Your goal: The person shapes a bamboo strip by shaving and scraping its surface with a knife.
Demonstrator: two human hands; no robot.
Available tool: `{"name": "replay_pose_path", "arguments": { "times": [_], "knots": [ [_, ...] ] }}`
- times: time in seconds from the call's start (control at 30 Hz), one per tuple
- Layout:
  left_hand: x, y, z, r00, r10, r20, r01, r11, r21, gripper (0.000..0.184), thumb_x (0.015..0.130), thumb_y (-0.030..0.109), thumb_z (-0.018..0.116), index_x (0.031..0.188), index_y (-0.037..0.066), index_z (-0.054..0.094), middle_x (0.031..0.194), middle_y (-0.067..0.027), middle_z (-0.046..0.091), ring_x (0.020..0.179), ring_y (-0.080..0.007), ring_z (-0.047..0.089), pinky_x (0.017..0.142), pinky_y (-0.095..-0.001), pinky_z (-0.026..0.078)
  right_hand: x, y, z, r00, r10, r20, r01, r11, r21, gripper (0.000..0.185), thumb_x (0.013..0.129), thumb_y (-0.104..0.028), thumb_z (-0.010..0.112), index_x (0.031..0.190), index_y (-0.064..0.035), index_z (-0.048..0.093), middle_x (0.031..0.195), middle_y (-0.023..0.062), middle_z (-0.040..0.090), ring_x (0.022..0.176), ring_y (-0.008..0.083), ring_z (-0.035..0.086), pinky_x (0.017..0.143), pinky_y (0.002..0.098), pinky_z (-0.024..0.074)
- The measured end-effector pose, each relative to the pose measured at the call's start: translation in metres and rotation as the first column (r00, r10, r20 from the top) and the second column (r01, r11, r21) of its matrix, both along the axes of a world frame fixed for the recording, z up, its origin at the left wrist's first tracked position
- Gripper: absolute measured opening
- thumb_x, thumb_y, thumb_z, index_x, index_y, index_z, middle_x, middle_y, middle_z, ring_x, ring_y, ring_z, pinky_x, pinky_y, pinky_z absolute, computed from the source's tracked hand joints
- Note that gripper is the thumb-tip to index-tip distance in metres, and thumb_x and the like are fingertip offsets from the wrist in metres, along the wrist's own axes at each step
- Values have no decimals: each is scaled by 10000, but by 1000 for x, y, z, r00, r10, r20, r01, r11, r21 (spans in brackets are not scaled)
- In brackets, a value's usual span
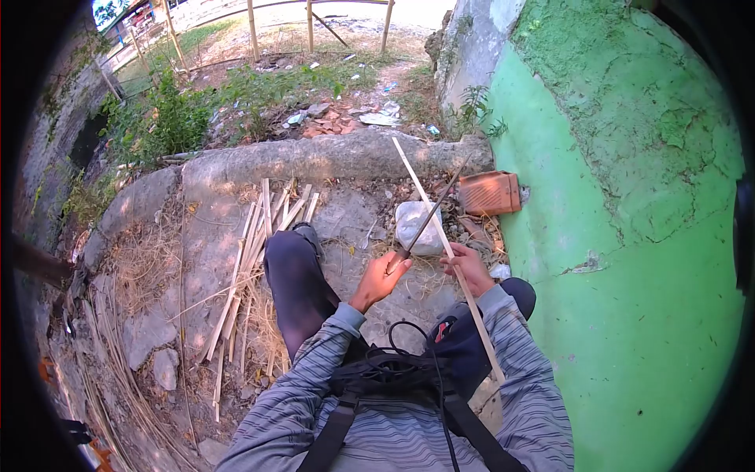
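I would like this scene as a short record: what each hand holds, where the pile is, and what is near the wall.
Left hand: holds long-bladed knife
Right hand: holds pale strip
Knife and strip: cross in view; contact unclear
Strip pile: on the ground, by the left leg
Near green wall: orange block

We wear a grey shirt (377, 440) with thin dark stripes and plain cuffs (351, 315), black shoulder straps (328, 434), dark trousers (297, 287), and a black cable (447, 433) trailing near our front.
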State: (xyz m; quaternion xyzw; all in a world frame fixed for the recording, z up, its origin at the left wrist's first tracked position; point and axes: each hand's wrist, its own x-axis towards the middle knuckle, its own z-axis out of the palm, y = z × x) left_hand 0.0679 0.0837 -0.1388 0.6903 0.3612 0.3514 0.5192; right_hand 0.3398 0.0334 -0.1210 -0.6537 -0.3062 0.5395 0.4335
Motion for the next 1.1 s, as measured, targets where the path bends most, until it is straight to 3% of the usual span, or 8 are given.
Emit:
{"name": "replay_pose_path", "arguments": {
  "times": [0.17,0.27,0.3,0.47,0.53,0.7,0.93,1.1],
  "knots": [
    [-4,-2,-1,1000,10,17,-9,999,-31,416,997,401,658,894,2,603,632,-80,481,596,-156,435,556,-365,368,-11,-27,25,969,49,-243,-143,911,-388,335,1032,-113,525,1341,17,532,1133,104,666,885,178,692,669,297,576],
    [-3,0,4,999,27,41,-26,1000,-12,446,999,422,650,876,-2,585,627,-76,472,591,-160,435,552,-371,363,21,-32,-1,975,55,-216,-123,940,-317,299,1056,-152,489,1293,24,539,1157,112,658,771,131,631,600,251,552],
    [-4,-2,2,999,24,37,-24,1000,-2,469,1000,437,645,861,-5,572,624,-73,465,588,-162,434,549,-375,360,27,-29,-4,947,73,-314,-154,958,-243,307,1071,-184,481,1287,28,535,1156,109,651,702,89,554,543,205,520],
    [-3,0,-4,1000,-18,-7,17,996,-87,547,997,493,630,818,-15,537,627,-78,454,580,-172,424,542,-384,352,26,-44,10,876,-1,-482,-118,969,-216,331,1073,-247,512,1266,20,543,1080,80,637,741,74,559,519,187,500],
    [-3,-2,-1,1000,3,-14,-4,999,-40,545,994,497,632,817,-11,542,625,-87,459,576,-184,414,541,-390,341,11,-64,25,771,-180,-611,-53,938,-344,375,1086,-287,490,1282,29,534,1053,65,609,725,91,552,510,175,481],
    [1,-1,-3,999,6,-52,-5,999,35,493,1000,456,632,842,-3,546,620,-80,446,578,-169,409,540,-379,341,2,-128,25,664,-272,-697,-41,917,-397,375,1068,-258,513,1348,-10,533,1002,52,590,700,89,515,513,182,468],
    [8,-6,0,999,-46,1,46,997,67,452,1015,404,628,823,7,532,588,-66,421,548,-139,425,507,-364,342,-23,-163,49,649,-185,-738,-25,964,-264,385,1091,-113,447,1476,-115,445,990,26,551,634,35,425,503,173,388],
    [9,-9,0,994,-75,-79,79,996,49,454,992,439,653,943,-12,633,629,-123,509,548,-203,467,535,-395,363,-23,-167,40,568,-137,-812,10,987,-160,439,1102,-102,415,1540,-121,388,982,24,535,596,16,393,492,155,352]
  ]
}}
